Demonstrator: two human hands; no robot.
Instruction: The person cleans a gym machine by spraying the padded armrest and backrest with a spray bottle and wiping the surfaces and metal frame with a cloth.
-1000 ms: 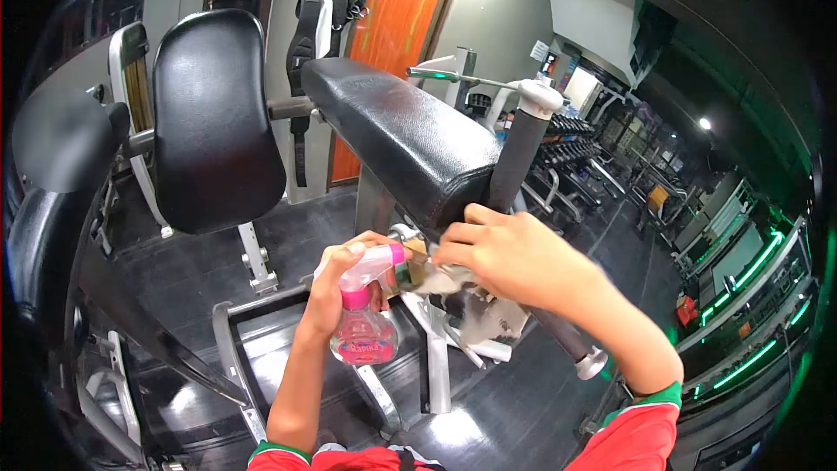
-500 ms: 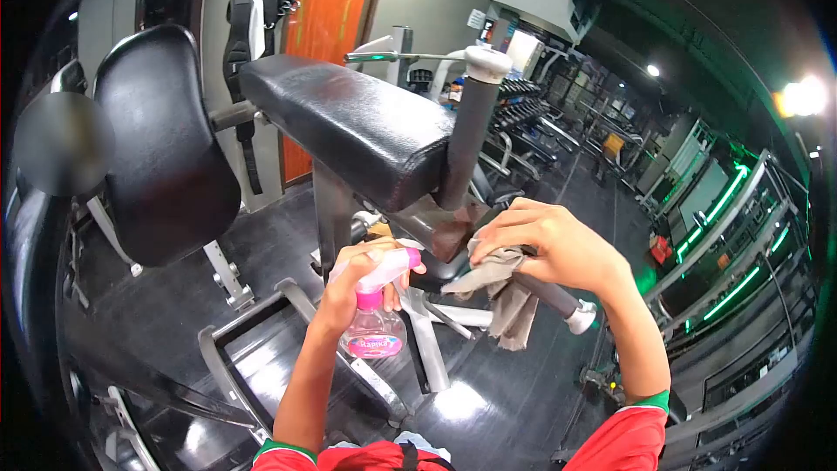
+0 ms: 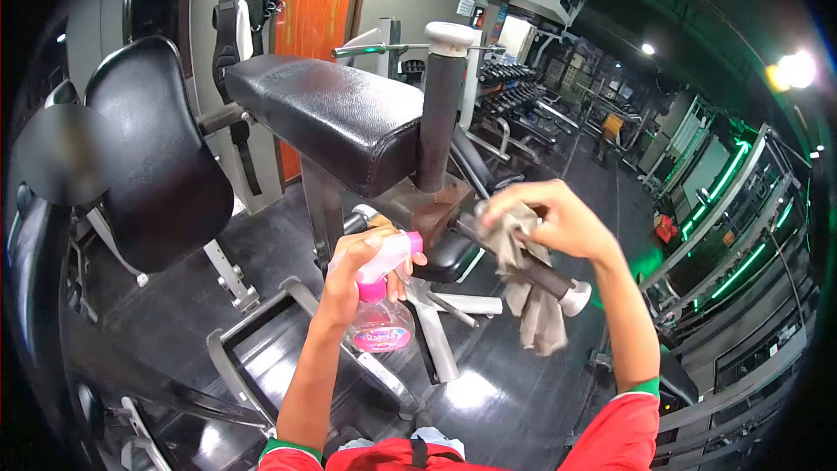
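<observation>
Gripping is recorded at both hands. Left hand (image 3: 362, 266): closed round the neck of a pink spray bottle (image 3: 381, 314), held upright at 6 o'clock of the padded bench (image 3: 323, 118). Right hand (image 3: 558, 222): closed on a grey cloth (image 3: 527, 296), pressed over a black handle bar (image 3: 540, 275) at 3 o'clock of the bottle; cloth ends hang below the bar. Upright post (image 3: 436, 109): at 12 o'clock of the bottle.

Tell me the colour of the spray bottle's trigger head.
Pink and white on the spray bottle in the left hand; head view.
</observation>
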